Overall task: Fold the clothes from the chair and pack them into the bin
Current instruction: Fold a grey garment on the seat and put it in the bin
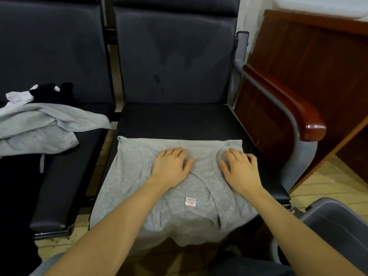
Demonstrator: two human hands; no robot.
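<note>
Grey jersey under both palms: left hand [172, 166] and right hand [240, 170] lie flat, fingers straight and loosely spread, pressing a grey top [159, 198] spread on the dark chair seat [175, 120]. Garment's long axis runs from the far hem at the fingertips toward the person, near end draping over the seat's front edge; white label [190, 201] faces up between the forearms. Further unfolded clothes [43, 126] heap on the left seat. Grey bin [336, 228], lower right, lies nearer the right hand. Likely step: smoothing before a fold.
</note>
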